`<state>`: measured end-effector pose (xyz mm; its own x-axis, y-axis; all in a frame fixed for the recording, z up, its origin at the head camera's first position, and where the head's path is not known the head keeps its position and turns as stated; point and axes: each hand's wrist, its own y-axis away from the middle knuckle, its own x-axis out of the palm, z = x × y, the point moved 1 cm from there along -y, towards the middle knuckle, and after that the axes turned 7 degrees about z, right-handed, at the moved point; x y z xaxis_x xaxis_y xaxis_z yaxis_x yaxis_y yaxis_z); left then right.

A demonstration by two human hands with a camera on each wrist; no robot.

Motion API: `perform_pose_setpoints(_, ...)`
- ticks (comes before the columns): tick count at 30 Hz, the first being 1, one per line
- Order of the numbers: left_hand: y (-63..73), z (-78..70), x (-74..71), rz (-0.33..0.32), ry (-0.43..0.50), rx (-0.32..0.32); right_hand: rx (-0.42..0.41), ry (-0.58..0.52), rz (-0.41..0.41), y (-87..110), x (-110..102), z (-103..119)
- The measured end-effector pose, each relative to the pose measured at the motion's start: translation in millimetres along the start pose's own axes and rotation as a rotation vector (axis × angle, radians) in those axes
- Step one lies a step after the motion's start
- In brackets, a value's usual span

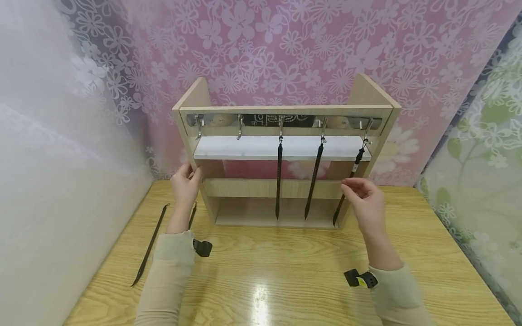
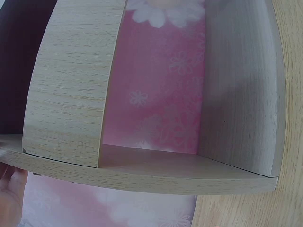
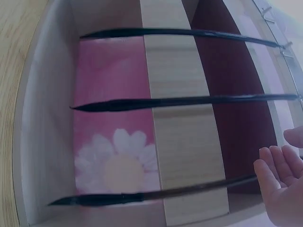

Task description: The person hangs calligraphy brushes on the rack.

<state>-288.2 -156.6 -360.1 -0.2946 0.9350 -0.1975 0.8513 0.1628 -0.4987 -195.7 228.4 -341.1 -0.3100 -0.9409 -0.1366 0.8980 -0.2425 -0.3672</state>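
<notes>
A pale wooden shelf (image 1: pixel 244 188) stands on the table, with a row of metal hooks along its top board. Three dark calligraphy brushes hang tip down from it: a middle brush (image 1: pixel 279 181), another brush (image 1: pixel 314 181) to its right, and a rightmost brush (image 1: pixel 355 165) with a small white label. My left hand (image 1: pixel 185 185) grips the edge of the left side panel (image 2: pixel 142 182); some of its fingers are hidden behind the wood. Beside the rightmost brush is my right hand (image 1: pixel 367 203), fingers loosely bent and thumb apart (image 3: pixel 284 182), overlapping the handle in the right wrist view.
On the table (image 1: pixel 302 271) left of the shelf lies one brush (image 1: pixel 151 246), and a second brush (image 1: pixel 192 215) is partly hidden by the left forearm. Two hooks at the left, including one hook (image 1: pixel 239 127), carry no brush. Flowered cloth (image 1: pixel 277 54) hangs behind.
</notes>
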Motion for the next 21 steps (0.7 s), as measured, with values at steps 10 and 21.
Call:
perform_pose_setpoints(10, 0.0, -1.3, -0.5, 0.009, 0.01, 0.002, 0.031, -0.127, -0.105, -5.3, -18, -3)
perform_pose_setpoints(21, -0.2, -0.8, -0.2, 0.002, 0.002, 0.01, -0.004, -0.183, -0.171, -16.4, -33, -11)
